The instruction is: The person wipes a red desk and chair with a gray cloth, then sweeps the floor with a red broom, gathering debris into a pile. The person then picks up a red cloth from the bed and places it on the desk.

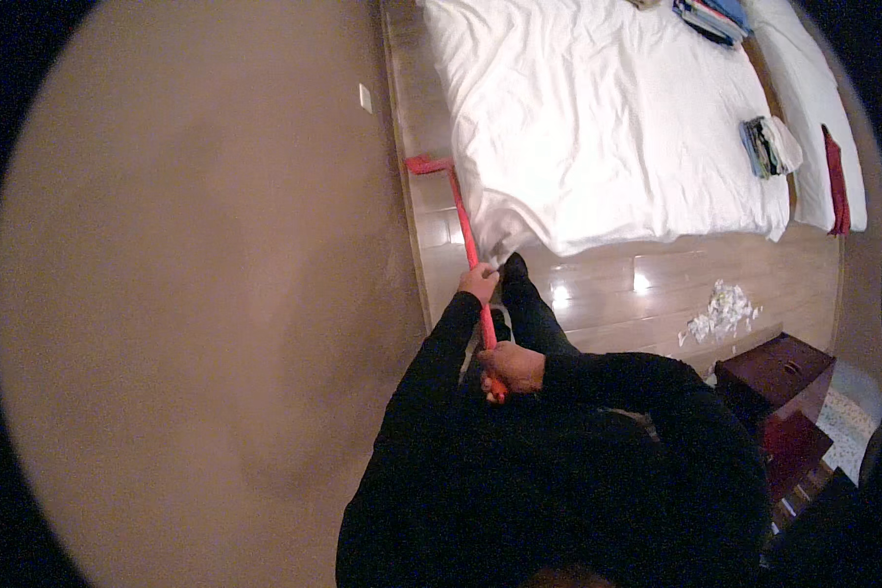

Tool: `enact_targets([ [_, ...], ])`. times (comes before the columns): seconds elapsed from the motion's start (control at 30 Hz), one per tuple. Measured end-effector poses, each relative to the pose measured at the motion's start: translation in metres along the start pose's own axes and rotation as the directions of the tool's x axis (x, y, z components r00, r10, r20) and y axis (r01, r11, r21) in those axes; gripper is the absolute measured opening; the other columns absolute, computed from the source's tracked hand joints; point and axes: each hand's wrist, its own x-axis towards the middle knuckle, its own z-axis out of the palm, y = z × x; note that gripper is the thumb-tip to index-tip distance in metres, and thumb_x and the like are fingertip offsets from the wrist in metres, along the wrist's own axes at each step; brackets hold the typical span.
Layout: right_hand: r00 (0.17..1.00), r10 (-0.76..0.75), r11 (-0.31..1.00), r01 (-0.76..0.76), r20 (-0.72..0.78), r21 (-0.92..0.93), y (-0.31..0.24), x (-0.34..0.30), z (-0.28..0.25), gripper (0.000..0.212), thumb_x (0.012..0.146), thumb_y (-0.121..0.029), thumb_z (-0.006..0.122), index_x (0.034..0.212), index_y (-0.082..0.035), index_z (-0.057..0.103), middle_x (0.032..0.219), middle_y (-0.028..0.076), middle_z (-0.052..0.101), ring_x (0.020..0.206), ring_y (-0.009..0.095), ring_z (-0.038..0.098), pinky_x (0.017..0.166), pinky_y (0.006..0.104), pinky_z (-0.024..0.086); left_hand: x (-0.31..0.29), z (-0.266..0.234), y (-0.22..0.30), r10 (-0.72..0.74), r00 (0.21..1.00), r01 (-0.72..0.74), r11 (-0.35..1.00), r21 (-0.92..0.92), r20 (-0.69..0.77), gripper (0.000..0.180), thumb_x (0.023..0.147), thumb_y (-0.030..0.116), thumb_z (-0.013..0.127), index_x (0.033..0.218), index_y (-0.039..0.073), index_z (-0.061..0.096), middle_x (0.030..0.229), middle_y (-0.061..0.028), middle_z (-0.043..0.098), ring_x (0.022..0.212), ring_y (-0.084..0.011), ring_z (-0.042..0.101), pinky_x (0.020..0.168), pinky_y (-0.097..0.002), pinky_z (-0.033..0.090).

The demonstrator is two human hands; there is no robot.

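A red broom [465, 218] slants away from me, its head on the floor between the wall and the bed. Partway down its handle, my left hand [478, 282] is wrapped around it. Closer to my body, my right hand [515, 369] grips the handle's upper end, with a little red showing past the fingers. The white-covered bed [598, 127] stands right beside the broom, its sheet hanging low near the handle.
A brown wall [216, 245] runs along my left. White scraps [723, 312] lie heaped on the shiny floor [598, 284] at right, near a dark red drawer cabinet [776, 370]. Folded clothes [769, 147] rest on the bed. My foot [515, 266] is by the bed's corner.
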Motion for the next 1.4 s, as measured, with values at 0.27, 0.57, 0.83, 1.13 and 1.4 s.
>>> enact_targets([
  [0.27, 0.997, 0.025, 0.984, -0.037, 0.073, 0.172, 0.111, -0.035, 0.017, 0.023, 0.098, -0.02, 0.046, 0.09, 0.001, 0.048, 0.061, 0.01, 0.054, 0.05, 0.025, 0.058, 0.046, 0.0373, 0.053, -0.086, 0.055, -0.049, 0.015, 1.0, -0.018, 0.988, -0.155, -0.019, 0.028, 0.084, 0.022, 0.062, 0.105, 0.003, 0.063, 0.101, -0.017, 0.068, 0.097, -0.0293, 0.065, 0.086, -0.0367, 0.05],
  [0.57, 0.977, 0.019, 0.912, -0.104, 0.212, 0.396, 0.163, -0.098, -0.024, 0.017, 0.097, -0.019, 0.047, 0.086, -0.006, 0.044, 0.061, 0.005, 0.05, 0.05, 0.02, 0.052, 0.047, 0.0376, 0.052, -0.112, 0.124, -0.063, -0.179, 0.982, 0.184, 0.979, -0.091, 0.057, 0.029, 0.082, 0.016, 0.055, 0.108, 0.003, 0.062, 0.108, -0.023, 0.065, 0.104, -0.0356, 0.062, 0.091, -0.0399, 0.047],
  [0.83, 0.993, 0.043, 0.894, -0.088, 0.111, 0.439, 0.223, -0.189, -0.104, 0.014, 0.095, -0.02, 0.049, 0.087, -0.015, 0.039, 0.059, -0.002, 0.041, 0.046, 0.01, 0.041, 0.04, 0.0294, 0.041, -0.164, 0.241, -0.025, -0.438, 0.895, 0.416, 0.888, -0.196, -0.084, 0.052, 0.077, 0.018, 0.061, 0.127, 0.011, 0.044, 0.105, -0.0219, 0.061, 0.092, -0.0422, 0.062, 0.082, -0.0508, 0.051],
  [1.13, 0.917, -0.39, 0.901, 0.4, -0.088, 0.167, 0.251, -0.277, -0.097, 0.045, 0.095, -0.024, 0.056, 0.134, -0.009, 0.04, 0.083, 0.003, 0.048, 0.052, 0.009, 0.045, 0.043, 0.0255, 0.041, -0.216, 0.263, 0.039, -0.627, 0.775, 0.514, 0.545, -0.662, 0.086, 0.048, 0.084, 0.005, 0.053, 0.126, 0.012, 0.031, 0.112, -0.025, 0.049, 0.065, -0.039, 0.062, 0.045, -0.0481, 0.055],
  [1.4, 0.684, -0.729, 0.635, 0.692, -0.032, 0.342, 0.243, -0.24, -0.082, 0.059, 0.088, -0.044, 0.062, 0.131, -0.009, 0.044, 0.098, 0.003, 0.05, 0.074, 0.011, 0.05, 0.064, 0.0282, 0.046, -0.169, 0.24, -0.011, -0.658, 0.698, 0.533, 0.216, -0.818, 0.282, 0.048, 0.082, 0.006, 0.054, 0.124, 0.017, 0.034, 0.085, -0.0212, 0.052, 0.047, -0.0341, 0.052, 0.042, -0.0518, 0.048],
])
